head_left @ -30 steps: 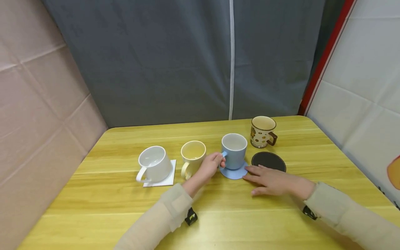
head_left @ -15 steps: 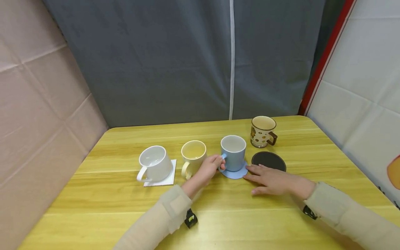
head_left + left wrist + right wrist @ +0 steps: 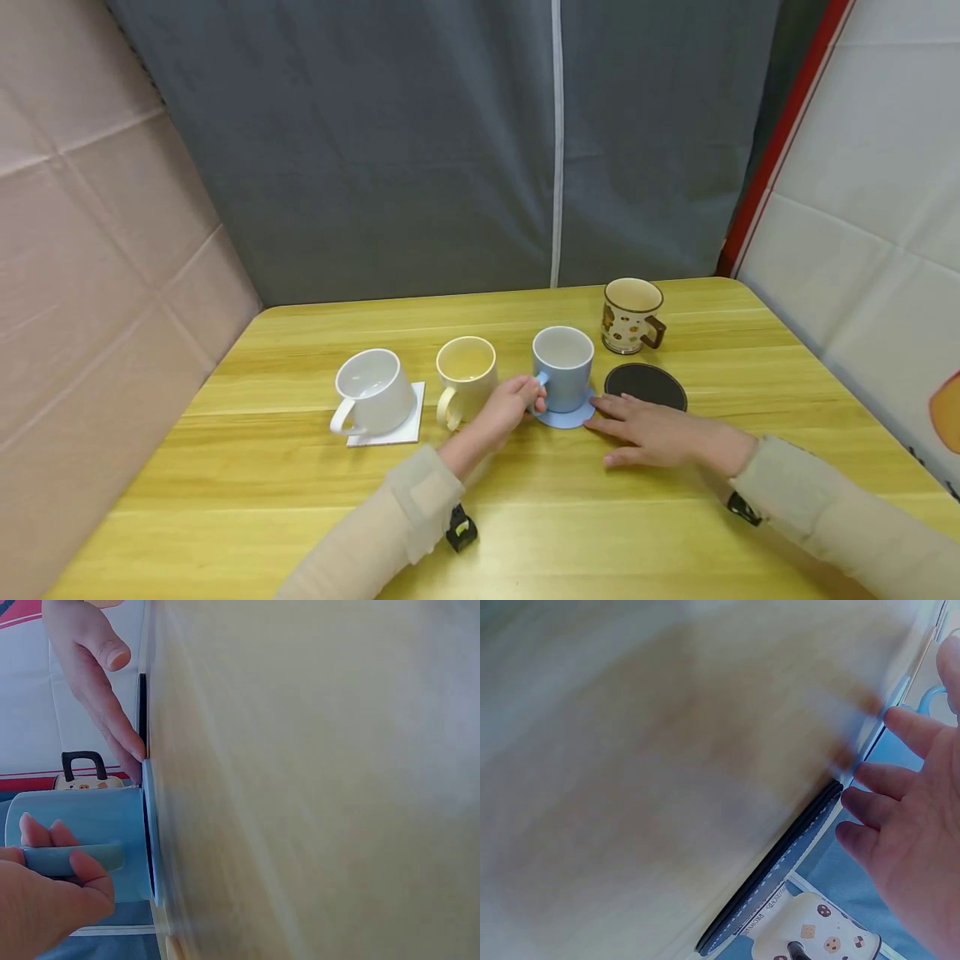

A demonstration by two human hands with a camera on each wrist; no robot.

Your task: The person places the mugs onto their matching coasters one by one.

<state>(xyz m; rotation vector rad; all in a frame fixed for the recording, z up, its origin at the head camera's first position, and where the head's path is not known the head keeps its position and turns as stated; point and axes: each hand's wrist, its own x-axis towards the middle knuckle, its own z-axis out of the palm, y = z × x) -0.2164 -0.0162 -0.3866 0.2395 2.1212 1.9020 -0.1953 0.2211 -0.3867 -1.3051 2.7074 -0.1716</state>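
My left hand (image 3: 508,410) grips the handle of a light blue mug (image 3: 564,375), its fingers curled round it in the left wrist view. Under the mug lies a round light blue coaster (image 3: 562,420); in the left wrist view a thin dark gap shows between the two. My right hand (image 3: 652,433) lies flat with fingers spread, its fingertips touching the coaster's right edge. Just beyond those fingers is a round black coaster (image 3: 647,385), partly hidden by the hand. Close to my left hand stands a pale yellow mug (image 3: 467,379).
At left, a white mug (image 3: 375,396) sits on a square white coaster (image 3: 411,423). A patterned cream mug (image 3: 630,317) with a brown handle stands behind the black coaster. All are on a wooden table (image 3: 570,517), with a grey curtain (image 3: 420,167) behind.
The blue mug has come slightly down and nearer over its coaster, shifting left and then a little right, with my left hand on its handle. My right hand has stayed in place.
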